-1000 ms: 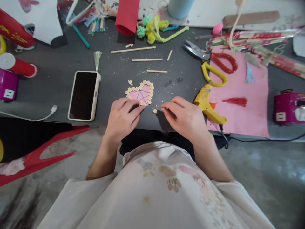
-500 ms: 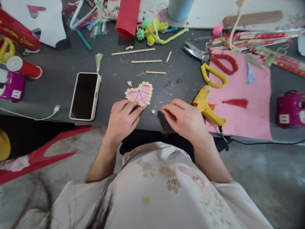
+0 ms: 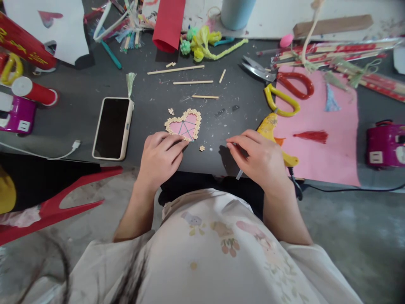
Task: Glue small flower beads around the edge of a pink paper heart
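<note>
My left hand (image 3: pixel 163 156) is at the lower left edge of a small pink paper heart (image 3: pixel 187 124), its fingers closed over that edge. Tiny cream flower-shaped pieces border the heart, and dark lines cross its middle. One loose flower piece (image 3: pixel 201 148) lies just right of it, and a small cluster (image 3: pixel 171 111) sits above its left side. My right hand (image 3: pixel 253 152) is held apart from the heart, thumb and forefinger pinched; anything between them is too small to make out. A yellow glue gun (image 3: pixel 268 126) lies partly hidden behind this hand. A pale stick end (image 3: pixel 239 174) shows below it.
Thin wooden sticks (image 3: pixel 193 82) lie beyond the heart. Scissors (image 3: pixel 283 90) with red and yellow handles rest partly on pink paper (image 3: pixel 340 147) at the right. A phone (image 3: pixel 111 128) lies to the left. Craft materials and a grey-blue container (image 3: pixel 237 14) line the back.
My right hand has moved right, away from the loose flower piece, and now covers part of the glue gun. The left hand stays at the heart.
</note>
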The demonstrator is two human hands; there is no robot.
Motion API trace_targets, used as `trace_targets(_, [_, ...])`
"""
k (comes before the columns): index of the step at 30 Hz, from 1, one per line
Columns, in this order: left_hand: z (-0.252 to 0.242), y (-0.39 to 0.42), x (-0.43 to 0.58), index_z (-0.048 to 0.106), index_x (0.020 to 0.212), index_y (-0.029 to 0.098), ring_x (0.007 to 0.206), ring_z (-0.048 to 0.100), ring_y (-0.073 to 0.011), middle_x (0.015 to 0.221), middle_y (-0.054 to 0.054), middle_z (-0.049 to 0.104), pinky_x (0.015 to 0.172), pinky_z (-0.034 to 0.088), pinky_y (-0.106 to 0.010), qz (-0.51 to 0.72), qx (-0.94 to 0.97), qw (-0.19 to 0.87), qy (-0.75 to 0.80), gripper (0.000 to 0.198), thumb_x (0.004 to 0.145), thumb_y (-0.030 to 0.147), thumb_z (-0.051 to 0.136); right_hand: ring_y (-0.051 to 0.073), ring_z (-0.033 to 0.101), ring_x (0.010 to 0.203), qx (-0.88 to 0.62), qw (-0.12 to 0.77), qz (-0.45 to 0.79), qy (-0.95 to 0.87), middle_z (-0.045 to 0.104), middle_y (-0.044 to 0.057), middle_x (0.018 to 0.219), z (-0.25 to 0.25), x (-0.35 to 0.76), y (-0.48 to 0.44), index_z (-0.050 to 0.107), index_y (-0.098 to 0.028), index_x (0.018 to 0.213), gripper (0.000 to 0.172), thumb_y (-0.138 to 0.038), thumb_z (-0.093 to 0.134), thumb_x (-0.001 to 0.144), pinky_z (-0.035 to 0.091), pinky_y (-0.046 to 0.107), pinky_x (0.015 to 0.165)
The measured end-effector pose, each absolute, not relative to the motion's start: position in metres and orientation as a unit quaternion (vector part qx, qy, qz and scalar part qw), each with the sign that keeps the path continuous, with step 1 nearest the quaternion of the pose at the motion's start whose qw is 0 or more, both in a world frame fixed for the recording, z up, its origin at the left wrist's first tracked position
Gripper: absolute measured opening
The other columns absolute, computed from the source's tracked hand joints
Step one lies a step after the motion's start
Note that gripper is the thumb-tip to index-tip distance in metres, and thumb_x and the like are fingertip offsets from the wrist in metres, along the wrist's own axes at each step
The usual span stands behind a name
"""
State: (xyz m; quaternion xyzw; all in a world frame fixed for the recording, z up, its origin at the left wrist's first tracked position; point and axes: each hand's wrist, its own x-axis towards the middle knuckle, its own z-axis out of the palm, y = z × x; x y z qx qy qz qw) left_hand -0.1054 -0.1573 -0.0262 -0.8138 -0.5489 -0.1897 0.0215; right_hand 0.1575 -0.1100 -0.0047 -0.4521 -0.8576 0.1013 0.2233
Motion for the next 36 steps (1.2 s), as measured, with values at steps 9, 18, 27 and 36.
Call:
trace_targets(9, [-0.028,-0.157,-0.094,0.070,0.104,0.024,0.101,0.060,-0.0224,0.102,-0.003,0.073,0.087,0.043,-0.039,-0.214,-0.806,0.021,-0.551,0.021,0.091,0.019,0.055,0.017,0.062,0.076,-0.460,0.112,0.115,-0.873,0.068,0.006,0.088,0.001,0.131,-0.116,0.071,-0.017,0.096,0.021,-0.028,0.053,0.096,0.036,0.030,0.063])
trace_targets(18, [-0.030,-0.156,-0.095,0.070,0.102,0.022,0.100,0.060,-0.0235,0.098,-0.004,0.071,0.087,0.047,-0.039,-0.249,-0.796,0.034,-0.550,0.020,0.088,0.016,0.058,0.018,0.063,0.077,-0.459,0.071,0.107,-0.879,0.067,0.004,0.089,-0.007,0.105,-0.116,0.069,-0.018,0.097,0.019,-0.033,0.060,0.092,0.032,0.031,0.060])
trace_targets(27, [-0.034,-0.141,-0.080,0.067,0.101,0.022,0.109,0.054,-0.0267,0.111,-0.008,0.066,0.096,0.044,-0.043,-0.239,-0.761,0.030,-0.602,0.016,0.089,0.030,0.062,0.016,0.060,0.072,-0.450,0.067,0.097,-0.885,0.066,0.004,0.085,-0.009,0.100,-0.116,0.068,-0.018,0.090,0.024,-0.030,0.049,0.097,0.029,0.031,0.059])
trace_targets(36, [-0.037,-0.133,-0.071,0.065,0.092,0.021,0.113,0.051,-0.0298,0.113,-0.008,0.063,0.099,0.039,-0.048,-0.222,-0.744,-0.003,-0.630,0.015,0.088,0.035,0.062,0.016,0.062,0.072,-0.434,0.070,0.105,-0.892,0.066,0.003,0.086,-0.011,0.106,-0.118,0.069,-0.018,0.093,0.024,-0.035,0.051,0.097,0.030,0.032,0.059])
